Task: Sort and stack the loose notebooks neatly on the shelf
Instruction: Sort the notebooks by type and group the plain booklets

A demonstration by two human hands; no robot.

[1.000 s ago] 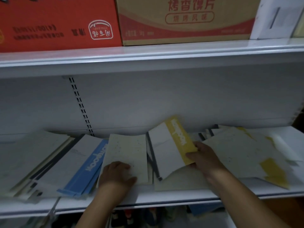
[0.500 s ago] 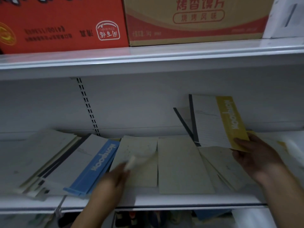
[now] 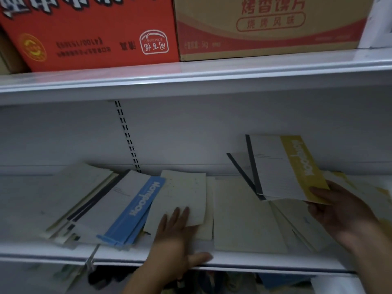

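Loose notebooks lie scattered along the white shelf [image 3: 233, 261]. My right hand [image 3: 339, 211] grips a yellow-banded white notebook [image 3: 282, 168] by its lower corner and holds it lifted and tilted above the shelf, with a second dark-spined one behind it. My left hand [image 3: 178, 232] lies flat, fingers spread, on a pale speckled notebook [image 3: 184, 192] at the middle of the shelf. A blue-banded notebook [image 3: 135, 209] tops a slanted pile to its left. A plain cream notebook [image 3: 246, 215] lies flat between my hands.
Further pale notebooks [image 3: 297, 225] are fanned out under my right hand. The upper shelf carries a red carton [image 3: 91, 32] and a tan carton [image 3: 269, 26]. A slotted upright [image 3: 127, 134] runs down the back panel. Dim goods show below the shelf.
My right hand has lifted the yellow-banded notebook off the shelf and carried it up and to the right. My left hand has shifted and now lies flat on the speckled notebook.
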